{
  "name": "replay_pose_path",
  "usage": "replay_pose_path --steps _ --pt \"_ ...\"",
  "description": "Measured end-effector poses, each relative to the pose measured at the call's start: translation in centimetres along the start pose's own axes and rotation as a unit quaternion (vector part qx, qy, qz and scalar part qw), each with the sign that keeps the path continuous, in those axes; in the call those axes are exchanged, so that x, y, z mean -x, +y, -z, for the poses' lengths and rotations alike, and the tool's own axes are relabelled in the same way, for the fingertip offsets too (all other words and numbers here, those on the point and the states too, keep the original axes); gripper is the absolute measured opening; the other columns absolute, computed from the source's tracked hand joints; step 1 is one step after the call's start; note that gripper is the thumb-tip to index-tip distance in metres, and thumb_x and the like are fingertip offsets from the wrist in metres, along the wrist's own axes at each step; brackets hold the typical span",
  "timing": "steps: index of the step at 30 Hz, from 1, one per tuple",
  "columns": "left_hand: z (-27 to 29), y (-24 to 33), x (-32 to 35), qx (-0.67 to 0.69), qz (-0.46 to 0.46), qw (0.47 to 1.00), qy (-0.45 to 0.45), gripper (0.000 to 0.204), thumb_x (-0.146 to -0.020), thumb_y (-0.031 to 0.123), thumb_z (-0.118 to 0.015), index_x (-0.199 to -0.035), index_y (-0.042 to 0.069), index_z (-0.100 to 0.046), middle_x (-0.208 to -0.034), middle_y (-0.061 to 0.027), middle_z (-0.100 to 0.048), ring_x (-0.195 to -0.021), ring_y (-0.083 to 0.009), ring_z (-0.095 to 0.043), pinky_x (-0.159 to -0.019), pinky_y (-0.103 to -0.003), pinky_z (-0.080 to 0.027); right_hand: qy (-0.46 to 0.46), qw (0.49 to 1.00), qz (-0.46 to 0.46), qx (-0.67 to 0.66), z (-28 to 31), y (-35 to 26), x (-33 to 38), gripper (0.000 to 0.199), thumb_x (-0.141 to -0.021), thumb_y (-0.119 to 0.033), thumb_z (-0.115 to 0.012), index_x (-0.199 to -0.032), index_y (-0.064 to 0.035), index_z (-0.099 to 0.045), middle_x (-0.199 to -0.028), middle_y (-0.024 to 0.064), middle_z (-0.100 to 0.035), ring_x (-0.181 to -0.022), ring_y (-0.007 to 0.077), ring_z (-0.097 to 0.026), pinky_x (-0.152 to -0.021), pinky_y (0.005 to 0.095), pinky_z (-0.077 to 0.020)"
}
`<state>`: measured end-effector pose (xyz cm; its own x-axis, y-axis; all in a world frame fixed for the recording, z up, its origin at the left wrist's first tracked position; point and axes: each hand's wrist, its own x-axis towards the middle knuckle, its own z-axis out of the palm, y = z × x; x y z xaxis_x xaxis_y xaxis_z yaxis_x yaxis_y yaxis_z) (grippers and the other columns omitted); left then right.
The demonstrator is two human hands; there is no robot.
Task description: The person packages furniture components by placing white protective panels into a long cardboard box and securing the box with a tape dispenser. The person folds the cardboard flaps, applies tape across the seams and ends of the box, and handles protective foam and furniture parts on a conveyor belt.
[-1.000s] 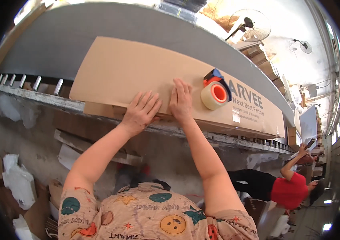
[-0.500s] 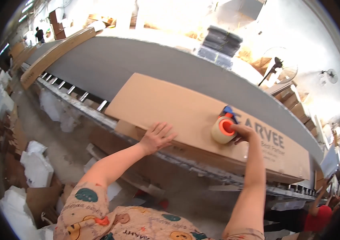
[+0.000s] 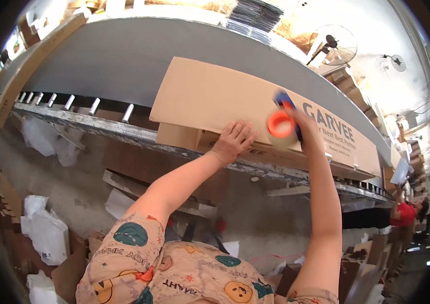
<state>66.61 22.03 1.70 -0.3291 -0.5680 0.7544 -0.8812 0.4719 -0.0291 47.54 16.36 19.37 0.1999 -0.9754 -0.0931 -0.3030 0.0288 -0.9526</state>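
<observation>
A long flat brown cardboard box [image 3: 210,96] lies on a roller conveyor [image 3: 83,109]. My left hand [image 3: 233,140] is spread flat on the box's near edge, pressing on it. My right hand [image 3: 303,126] grips a tape dispenser [image 3: 283,121] with an orange roll and a blue handle, lifted just above the box top near its middle. Both forearms reach up from the lower edge over my patterned shirt [image 3: 174,268].
A wide grey belt [image 3: 124,55] runs behind the box. Another person in a red top [image 3: 404,215] works at the far right end of the line. White packing scraps [image 3: 48,233] and cardboard pieces litter the floor at left. Fans [image 3: 339,43] stand behind.
My right hand left the box surface, took hold of the tape dispenser and has lifted it. The left hand stays pressed on the box edge. My view has shifted left.
</observation>
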Motion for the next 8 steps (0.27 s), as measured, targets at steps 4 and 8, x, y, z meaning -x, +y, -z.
replay_pose_path --steps 4,8 --pt "0.9 -0.7 1.3 0.037 -0.057 0.998 -0.016 0.046 -0.085 0.016 -0.055 -0.128 0.002 -0.050 -0.133 -0.0149 -0.050 -0.126 -0.0305 -0.045 -0.108 -0.043 -0.034 0.134 0.917 0.053 0.371 -3.3 -7.0 -6.1 0.047 -0.077 -0.045 -0.069 -0.110 -0.0120 -0.069 -0.091 0.0107 -0.067 -0.073 0.0201 -0.063 -0.069 0.0301 -0.0489" --pt "1.0 -2.4 2.2 0.069 -0.062 0.995 -0.024 0.053 -0.083 0.013 -0.053 -0.133 0.000 -0.046 -0.138 -0.0150 -0.046 -0.131 -0.0300 -0.042 -0.112 -0.042 -0.031 0.115 0.692 0.357 0.616 -4.4 0.7 -7.1 0.068 -0.079 -0.037 -0.067 -0.140 -0.0157 -0.045 -0.128 0.0194 -0.057 -0.124 0.0248 -0.051 -0.107 0.0350 -0.0354"
